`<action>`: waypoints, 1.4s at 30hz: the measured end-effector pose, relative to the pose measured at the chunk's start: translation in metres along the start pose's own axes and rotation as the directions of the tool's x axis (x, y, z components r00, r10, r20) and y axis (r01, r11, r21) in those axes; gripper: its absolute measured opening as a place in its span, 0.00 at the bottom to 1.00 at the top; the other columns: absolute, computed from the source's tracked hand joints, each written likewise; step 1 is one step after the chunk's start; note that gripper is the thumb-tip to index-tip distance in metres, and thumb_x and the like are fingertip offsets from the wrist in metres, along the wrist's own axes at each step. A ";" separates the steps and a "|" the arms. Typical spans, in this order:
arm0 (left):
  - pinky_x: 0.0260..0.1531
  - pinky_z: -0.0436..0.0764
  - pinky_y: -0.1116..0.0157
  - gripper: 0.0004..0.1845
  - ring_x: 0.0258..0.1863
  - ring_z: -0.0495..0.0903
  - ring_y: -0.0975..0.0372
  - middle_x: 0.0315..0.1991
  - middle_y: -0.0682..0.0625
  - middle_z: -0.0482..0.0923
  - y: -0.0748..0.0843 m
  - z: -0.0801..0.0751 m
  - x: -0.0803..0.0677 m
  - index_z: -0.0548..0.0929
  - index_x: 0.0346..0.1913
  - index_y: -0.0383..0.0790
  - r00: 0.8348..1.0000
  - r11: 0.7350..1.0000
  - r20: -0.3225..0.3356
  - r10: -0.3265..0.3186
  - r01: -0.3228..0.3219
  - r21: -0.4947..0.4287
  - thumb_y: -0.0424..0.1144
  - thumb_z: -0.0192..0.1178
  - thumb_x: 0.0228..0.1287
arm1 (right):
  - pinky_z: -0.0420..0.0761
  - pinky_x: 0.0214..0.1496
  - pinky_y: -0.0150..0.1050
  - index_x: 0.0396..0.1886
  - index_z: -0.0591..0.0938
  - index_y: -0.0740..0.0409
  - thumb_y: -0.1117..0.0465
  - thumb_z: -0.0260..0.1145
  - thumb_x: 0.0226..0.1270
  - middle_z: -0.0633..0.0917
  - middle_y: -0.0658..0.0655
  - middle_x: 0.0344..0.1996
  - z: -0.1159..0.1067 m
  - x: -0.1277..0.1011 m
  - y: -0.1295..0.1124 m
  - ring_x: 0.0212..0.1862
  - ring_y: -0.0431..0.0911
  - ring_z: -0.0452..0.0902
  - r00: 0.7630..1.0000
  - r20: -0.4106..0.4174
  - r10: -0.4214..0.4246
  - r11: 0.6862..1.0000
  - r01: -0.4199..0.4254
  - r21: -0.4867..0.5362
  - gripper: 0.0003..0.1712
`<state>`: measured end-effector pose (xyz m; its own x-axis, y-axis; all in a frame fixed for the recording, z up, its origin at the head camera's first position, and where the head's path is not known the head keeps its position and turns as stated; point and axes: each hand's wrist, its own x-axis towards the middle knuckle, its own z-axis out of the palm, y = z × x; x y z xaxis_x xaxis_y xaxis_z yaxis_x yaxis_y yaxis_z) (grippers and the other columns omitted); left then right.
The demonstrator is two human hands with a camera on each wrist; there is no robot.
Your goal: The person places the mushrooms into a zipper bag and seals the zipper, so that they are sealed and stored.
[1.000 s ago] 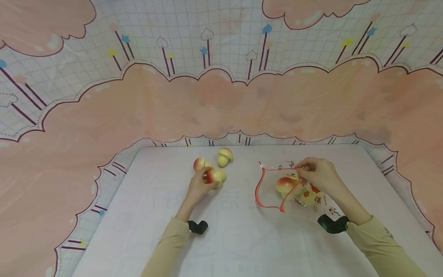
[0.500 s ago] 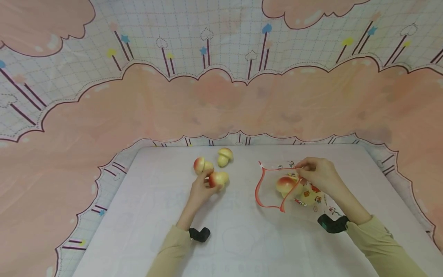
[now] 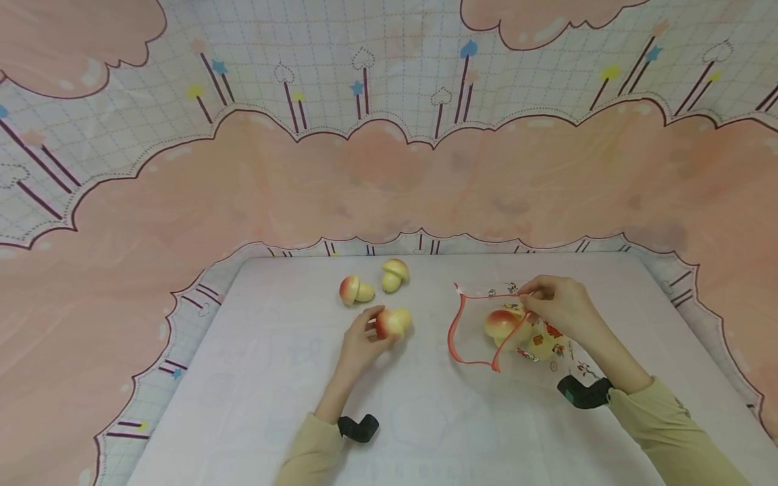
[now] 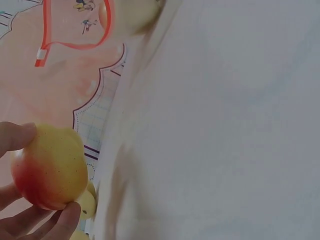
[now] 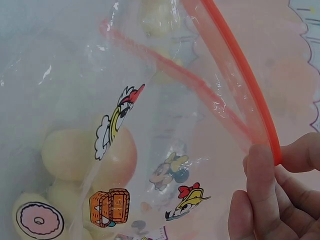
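Note:
My left hand (image 3: 358, 345) grips a yellow toy mushroom (image 3: 394, 324) with a red-blushed cap, just above the table at centre. In the left wrist view, thumb and fingertips hold this mushroom (image 4: 52, 167) around its cap. On the right, my right hand (image 3: 562, 307) pinches the rim of a clear zip bag (image 3: 451, 335) edged in orange-red. The bag's mouth gapes toward the left. Inside it lie a red-capped mushroom (image 3: 503, 324) and at least one more, partly hidden by printed cartoon figures. The right wrist view shows thumb and fingers on the orange zip strip (image 5: 260, 107).
Two more toy mushrooms lie at the back of the white table (image 3: 292, 378): one on its side (image 3: 355, 290), the other (image 3: 395, 275) to its right. Behind the table hangs a patterned cloth (image 3: 377, 182). Each wrist carries a black camera (image 3: 360, 428).
The left hand has carried its mushroom a little right and nearer, away from the two mushrooms at the back. The right hand and bag stay put.

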<state>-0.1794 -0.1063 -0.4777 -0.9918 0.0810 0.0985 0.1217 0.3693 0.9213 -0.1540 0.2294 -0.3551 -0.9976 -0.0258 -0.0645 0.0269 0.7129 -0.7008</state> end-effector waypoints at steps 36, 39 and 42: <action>0.50 0.82 0.59 0.32 0.54 0.77 0.49 0.58 0.41 0.75 0.049 0.046 -0.038 0.74 0.61 0.38 0.980 0.987 0.157 0.121 -0.102 -0.125 0.36 0.72 0.51 | 0.70 0.22 0.33 0.46 0.81 0.66 0.60 0.62 0.66 0.85 0.54 0.24 0.000 -0.003 0.000 0.27 0.47 0.80 1.000 -0.003 -0.026 1.000 0.026 0.008 0.14; 0.49 0.82 0.63 0.32 0.54 0.77 0.50 0.58 0.42 0.76 0.055 0.053 -0.037 0.74 0.61 0.38 0.972 0.985 0.190 0.137 -0.114 -0.130 0.35 0.72 0.51 | 0.71 0.22 0.33 0.46 0.81 0.66 0.60 0.62 0.66 0.85 0.54 0.24 0.000 -0.003 -0.001 0.27 0.47 0.81 1.000 -0.005 -0.026 1.000 0.026 0.004 0.15; 0.48 0.82 0.68 0.32 0.54 0.78 0.51 0.58 0.43 0.76 0.061 0.060 -0.035 0.74 0.62 0.37 0.959 0.981 0.227 0.167 -0.140 -0.132 0.33 0.71 0.51 | 0.71 0.22 0.33 0.46 0.81 0.66 0.61 0.63 0.66 0.85 0.54 0.25 0.000 -0.003 0.000 0.27 0.47 0.81 1.000 -0.006 -0.027 1.000 0.027 0.009 0.14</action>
<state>-0.1352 -0.0310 -0.4478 -0.9224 0.3500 0.1633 0.2533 0.2292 0.9399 -0.1506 0.2292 -0.3547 -0.9983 -0.0406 -0.0411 0.0004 0.7059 -0.7083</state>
